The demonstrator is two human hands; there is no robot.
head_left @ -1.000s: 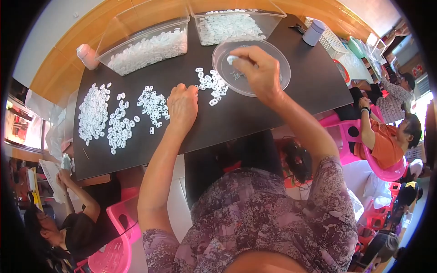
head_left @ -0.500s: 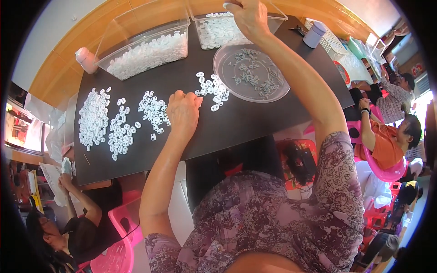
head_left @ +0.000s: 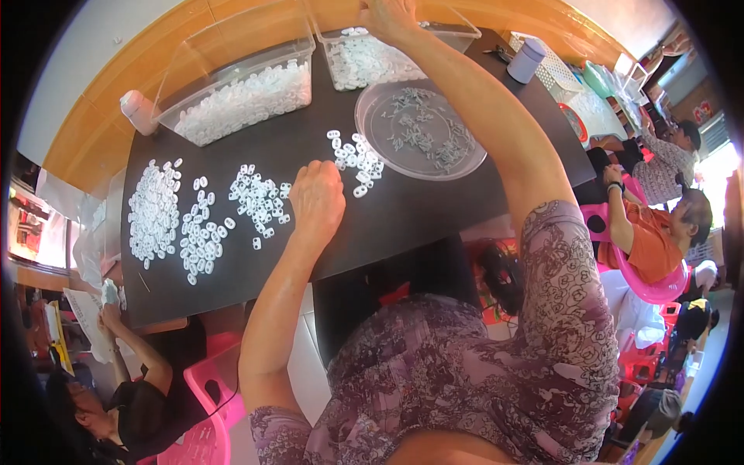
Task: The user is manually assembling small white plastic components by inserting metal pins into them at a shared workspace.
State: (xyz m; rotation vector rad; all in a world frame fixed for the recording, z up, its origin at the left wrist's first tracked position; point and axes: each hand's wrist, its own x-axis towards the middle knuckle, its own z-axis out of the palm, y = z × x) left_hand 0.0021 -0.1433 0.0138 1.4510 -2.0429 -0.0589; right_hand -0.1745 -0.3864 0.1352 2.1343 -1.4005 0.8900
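My left hand [head_left: 316, 198] rests on the dark table with its fingers curled closed; what they hold, if anything, is hidden. It sits between a pile of small white square two-holed pieces [head_left: 260, 200] and a smaller pile of white oval pieces [head_left: 358, 161]. Stretched far forward, my right hand [head_left: 394, 22] is over a clear bin of white pieces [head_left: 364, 66]. Its fingers are bent together and partly cut off by the upper edge, so their contents cannot be made out. Beneath that forearm lies a round clear tray [head_left: 372, 151] with small grey parts [head_left: 418, 139].
Two more oval-piece piles [head_left: 153, 213] [head_left: 203, 242] lie at the left. A larger clear bin [head_left: 174, 108] of white pieces, a white bottle [head_left: 139, 112] and a lilac cup [head_left: 527, 62] stand farther back. Other people sit at the left and right, one near a pink chair [head_left: 209, 418].
My right hand has moved up and left, farther over the bin, partly out of the picture. The left hand stays closed beside the piles. The whole view has shifted slightly.
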